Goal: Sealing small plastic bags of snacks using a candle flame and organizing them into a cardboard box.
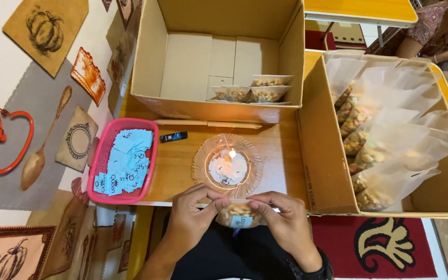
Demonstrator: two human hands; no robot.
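Note:
Both my hands hold one small clear bag of nuts [238, 213] with a light blue label, just in front of the table's near edge. My left hand [191, 212] pinches its left top corner and my right hand [281, 218] pinches the right. Right beyond the bag a lit candle [229, 165] burns in a clear glass dish [201, 161] on the wooden table [177, 163].
A pink basket [99, 155] of blue paper labels stands at the left, a black lighter [173, 137] beside it. Behind is an open cardboard box [146, 67] with three filled bags. Another box [322, 155] at the right holds several unsealed nut bags. A person sits at the far right.

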